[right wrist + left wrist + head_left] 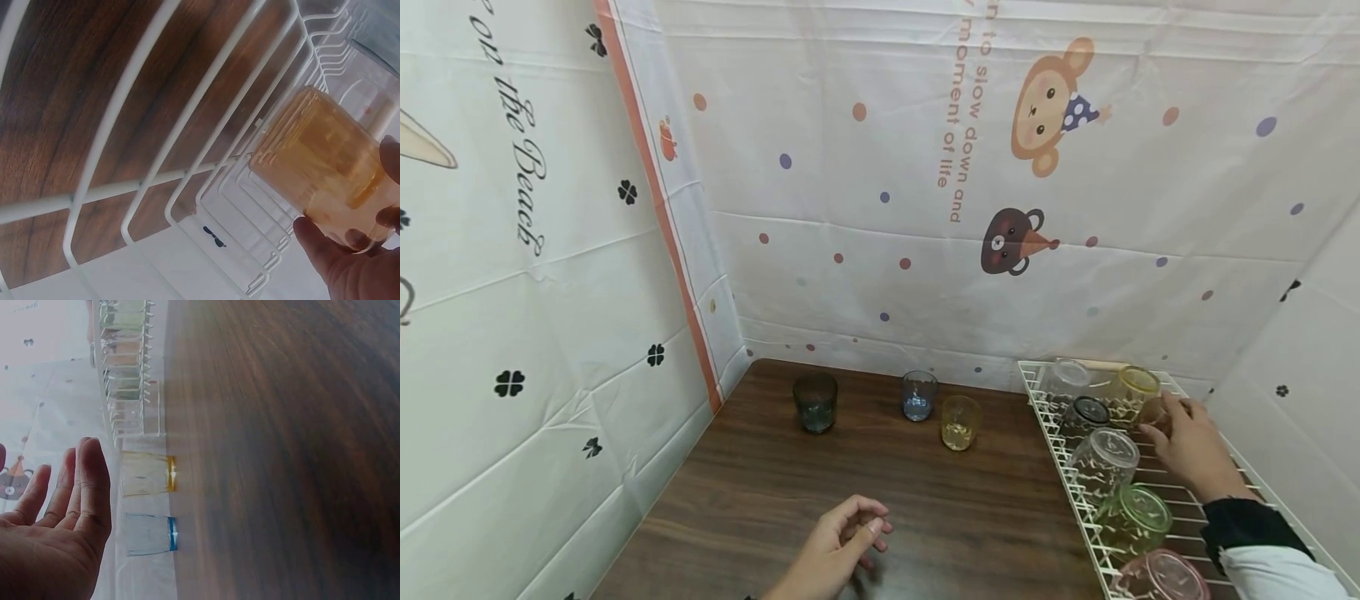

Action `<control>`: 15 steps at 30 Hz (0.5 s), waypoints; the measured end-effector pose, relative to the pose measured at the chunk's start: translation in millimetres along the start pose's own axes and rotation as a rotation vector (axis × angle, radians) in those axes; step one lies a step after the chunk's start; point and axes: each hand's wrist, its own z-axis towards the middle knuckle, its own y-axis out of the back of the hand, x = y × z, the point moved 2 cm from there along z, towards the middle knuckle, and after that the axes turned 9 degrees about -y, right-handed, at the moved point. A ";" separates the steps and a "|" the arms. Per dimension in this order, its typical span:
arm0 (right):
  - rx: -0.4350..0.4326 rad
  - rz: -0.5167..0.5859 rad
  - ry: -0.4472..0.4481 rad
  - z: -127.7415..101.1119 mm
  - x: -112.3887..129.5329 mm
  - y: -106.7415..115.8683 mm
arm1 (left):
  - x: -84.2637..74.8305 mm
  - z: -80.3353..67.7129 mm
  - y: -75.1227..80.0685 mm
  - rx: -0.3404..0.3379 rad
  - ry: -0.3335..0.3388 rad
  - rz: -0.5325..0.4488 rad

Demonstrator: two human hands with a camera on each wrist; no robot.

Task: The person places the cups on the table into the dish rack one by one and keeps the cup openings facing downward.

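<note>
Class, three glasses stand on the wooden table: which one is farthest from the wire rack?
The dark green glass, leftmost; the blue and yellow ones stand nearer the rack.

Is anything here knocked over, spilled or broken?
Nothing looks spilled or broken. The glasses in the white wire rack lie tipped on their sides or upside down, but tidily in rows. Three glasses stand upright on the wooden table: dark, blue, yellow. The right hand holds an amber glass.

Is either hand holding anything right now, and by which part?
The right hand grips an amber glass in the white wire rack, fingers curled round its side near one end. The left hand holds nothing, hovering over the table.
</note>
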 end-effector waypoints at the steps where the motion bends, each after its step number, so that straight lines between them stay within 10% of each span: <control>1: 0.000 0.000 -0.004 0.0 0.6 0.6 | -0.3 0.0 0.0 0.001 -0.002 0.002; 15: 0.006 0.007 -0.018 0.0 0.6 3.7 | -1.6 0.3 -1.1 0.000 0.003 0.011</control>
